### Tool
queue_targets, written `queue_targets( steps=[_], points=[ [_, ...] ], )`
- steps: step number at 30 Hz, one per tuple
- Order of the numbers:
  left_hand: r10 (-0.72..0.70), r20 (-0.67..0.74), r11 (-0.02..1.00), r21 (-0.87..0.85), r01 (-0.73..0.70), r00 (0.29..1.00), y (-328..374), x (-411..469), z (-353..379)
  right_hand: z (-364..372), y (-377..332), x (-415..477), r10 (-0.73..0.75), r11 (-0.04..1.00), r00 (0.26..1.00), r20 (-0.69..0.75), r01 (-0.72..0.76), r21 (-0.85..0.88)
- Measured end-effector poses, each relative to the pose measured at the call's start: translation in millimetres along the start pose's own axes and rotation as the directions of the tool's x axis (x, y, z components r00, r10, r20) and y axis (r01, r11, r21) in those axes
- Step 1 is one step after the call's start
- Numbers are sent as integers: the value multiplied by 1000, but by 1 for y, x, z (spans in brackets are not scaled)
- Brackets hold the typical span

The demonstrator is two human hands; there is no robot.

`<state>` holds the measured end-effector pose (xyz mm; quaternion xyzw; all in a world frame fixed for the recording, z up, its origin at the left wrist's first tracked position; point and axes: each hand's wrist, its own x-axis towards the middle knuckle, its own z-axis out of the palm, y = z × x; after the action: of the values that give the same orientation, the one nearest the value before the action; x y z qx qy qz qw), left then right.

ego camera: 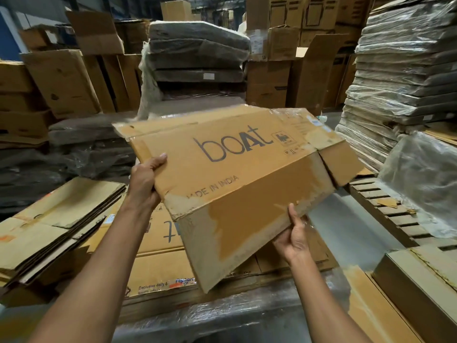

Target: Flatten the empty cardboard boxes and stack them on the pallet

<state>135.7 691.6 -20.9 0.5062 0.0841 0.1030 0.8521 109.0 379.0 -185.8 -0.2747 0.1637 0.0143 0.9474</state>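
Warehouse stacks of wrapped cardboard (405, 78) crowd behind the flattened boat box (237, 169), gripped by left hand (146, 181) and right hand (295, 233) above flattened cartons (57, 219).

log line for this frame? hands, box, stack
left hand: grips box left edge | right hand: grips lower flap | boAt box: flattened, held in air | flat stack: below-left

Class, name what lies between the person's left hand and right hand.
In the head view, the flattened boAt box spans between the left hand and right hand.
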Motion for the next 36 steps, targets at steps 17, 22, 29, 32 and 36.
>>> queue_targets(
  steps=[17,22,29,32,36],
  points=[
    [-465,513,855,47,517,722,-188,-97,-105,-45,98,12,-37,981,919,-393,-42,-190],
    [-406,334,897,-29,440,850,-197,-106,-52,26,102,3,-52,987,935,-350,-5,-159],
    [-306,-107,951,-71,300,946,-178,-79,-56,53,106,-5,72,979,986,-153,-99,-177],
    [-288,-167,957,-77,279,943,-167,-63,-84,37,87,2,86,982,974,-210,-119,-148],
    [-238,-270,971,-95,220,933,-152,-49,-127,-3,49,6,56,998,955,-290,-55,11]
  ],
)
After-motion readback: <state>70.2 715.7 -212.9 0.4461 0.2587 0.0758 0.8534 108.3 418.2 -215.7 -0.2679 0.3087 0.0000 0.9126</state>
